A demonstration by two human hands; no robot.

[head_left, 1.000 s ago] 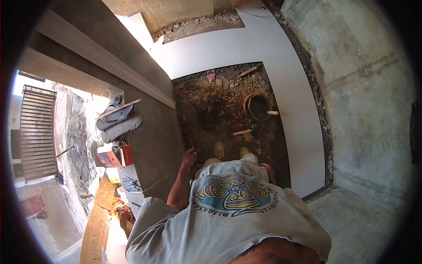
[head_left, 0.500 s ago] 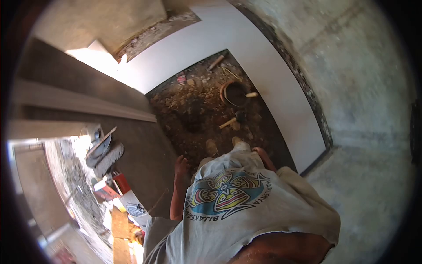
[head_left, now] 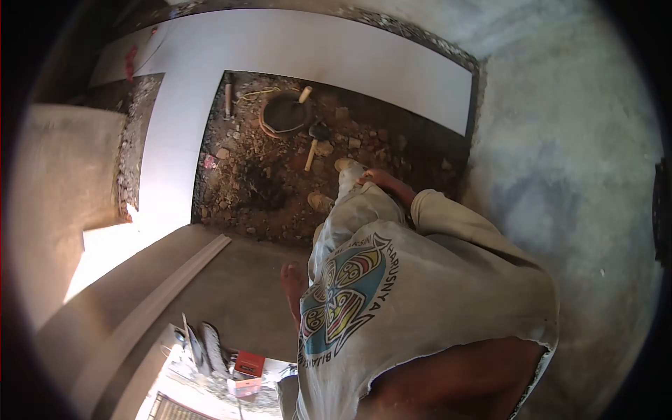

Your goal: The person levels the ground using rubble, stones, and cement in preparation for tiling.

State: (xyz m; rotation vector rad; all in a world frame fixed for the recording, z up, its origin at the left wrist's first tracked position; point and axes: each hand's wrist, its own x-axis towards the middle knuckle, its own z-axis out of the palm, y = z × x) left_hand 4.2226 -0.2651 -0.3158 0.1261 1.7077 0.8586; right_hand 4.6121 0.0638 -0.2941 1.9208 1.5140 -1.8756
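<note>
My right hand (head_left: 374, 176) rests against the light trousers (head_left: 353, 203) near the knee, its fingers curled; what it may hold there is hidden. Low beside the printed shirt (head_left: 434, 280), my left hand (head_left: 291, 276) hangs over the grey wall surface, blurred and partly cut off by the shirt, so its fingers cannot be made out. A hammer (head_left: 310, 155) with a light wooden handle lies on the rubble beyond my feet. Further off is a round bucket (head_left: 285, 114) of dark material, with a wooden-handled tool (head_left: 304, 94) at its rim.
White floor surfacing (head_left: 336, 52) borders the pit of broken rubble (head_left: 231, 168). A cylindrical tool (head_left: 228, 100) lies at the pit's corner. A concrete wall (head_left: 567, 175) stands at the right. At the lower left are sandals (head_left: 210, 350) and a red box (head_left: 249, 364).
The view has swung round, so the pit and bucket now appear further left. My right hand has shifted toward the knee, and my left hand is lower and less visible.
</note>
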